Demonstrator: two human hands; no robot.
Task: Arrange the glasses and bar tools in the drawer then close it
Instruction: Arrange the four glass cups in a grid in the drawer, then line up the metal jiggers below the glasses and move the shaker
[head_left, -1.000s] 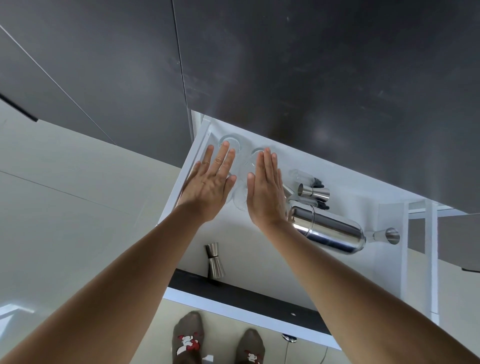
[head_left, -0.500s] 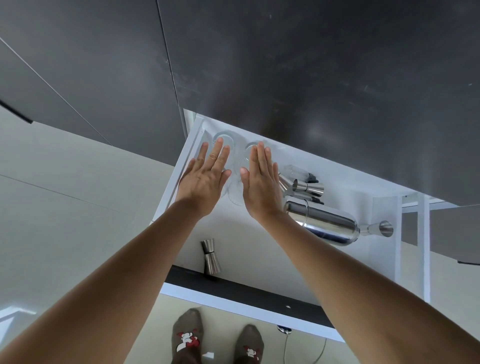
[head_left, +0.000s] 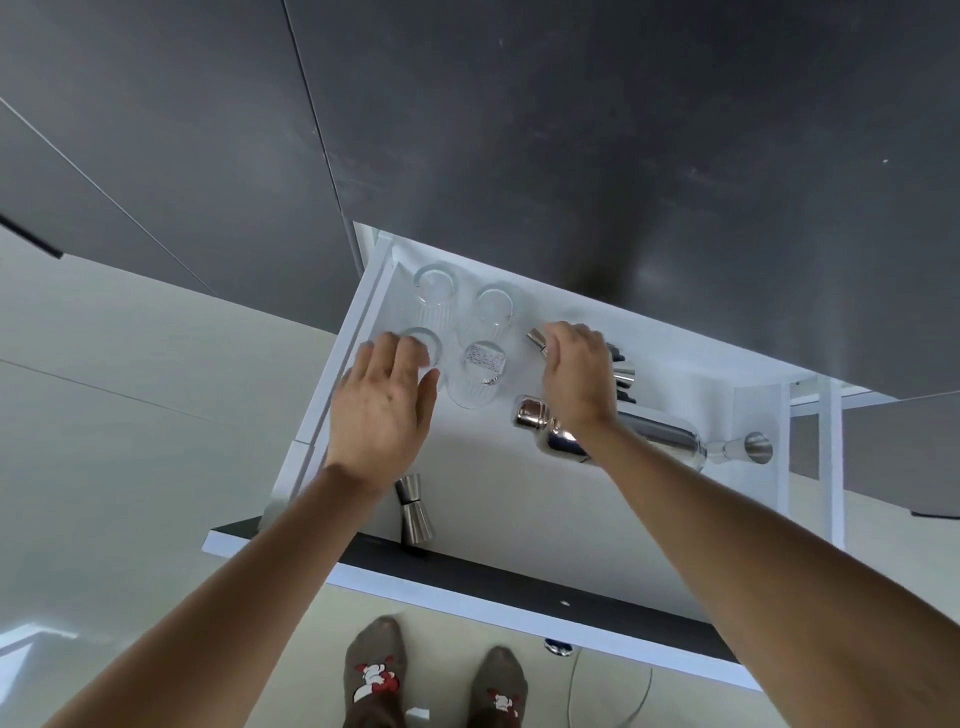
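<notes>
Dark grey cabinet fronts fill the upper view, and below them the white pull-out drawer (head_left: 519, 499) stands open over a pale floor. Four clear ribbed drinking glasses (head_left: 480, 371) stand upside down in a square at the drawer's far left corner, close together. They look light but fragile and slick, so I would take each around its ribbed wall, not by the base. My left hand (head_left: 382, 410) hovers palm down above the nearest left glass, fingers spread and loose, gripping nothing. My right hand (head_left: 576, 376) reaches over the cluster of small steel bar tools (head_left: 623, 371) beside the glasses, its fingers curled around the end of a slim steel piece (head_left: 536, 340); whether they pinch it firmly I cannot tell. A polished steel cocktail shaker (head_left: 613, 439) lies on its side under my right wrist, smooth and liable to roll, best grasped around its body. A steel jigger (head_left: 748, 449) lies at its far end, and a second hourglass-shaped steel jigger (head_left: 413, 512) stands near the drawer front. Both forearms stretch forward, wrists level.
</notes>
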